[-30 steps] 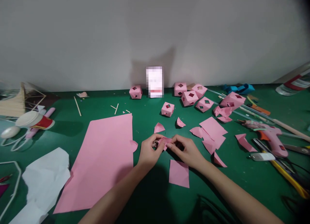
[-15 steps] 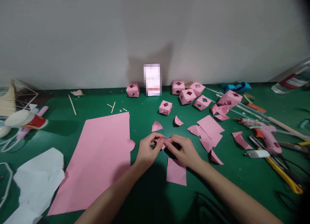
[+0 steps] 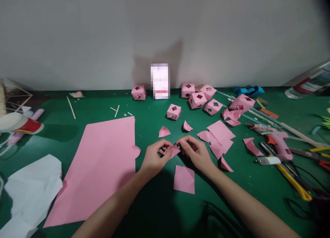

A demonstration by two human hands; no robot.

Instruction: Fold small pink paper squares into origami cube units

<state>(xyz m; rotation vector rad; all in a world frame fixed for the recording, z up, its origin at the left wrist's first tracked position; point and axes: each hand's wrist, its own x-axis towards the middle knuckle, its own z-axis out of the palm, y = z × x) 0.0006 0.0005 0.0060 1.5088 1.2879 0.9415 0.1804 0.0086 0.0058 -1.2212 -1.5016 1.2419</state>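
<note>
A small folded piece of pink paper [image 3: 173, 150] is pinched between the thumb and fingers of my left hand [image 3: 156, 155]. Close by at its right end is my right hand [image 3: 197, 152], fingers curled and thumb pressed in. Whether a corner of the paper lies between those fingertips is hidden. Below the hands a flat pink paper square [image 3: 184, 179] lies on the green table [image 3: 154, 210]. Just beyond them are two small folded pink pieces [image 3: 164, 131]. To the left, a large pink sheet [image 3: 103, 172] has a small rounded scrap [image 3: 136, 151] at its right edge.
Several pink paper boxes with cut-out holes [image 3: 174, 112] stand towards the wall, near a blurred bright screen [image 3: 160, 81]. Loose pink squares [image 3: 221, 132], a pink glue gun [image 3: 282, 138] and a yellow-handled cutter [image 3: 296, 184] lie right. A paper cup [image 3: 22, 124] and torn white paper [image 3: 36, 186] are left.
My right fingers have moved from the front of the folded paper up to its right end, so more of it shows. The whole view has shifted slightly.
</note>
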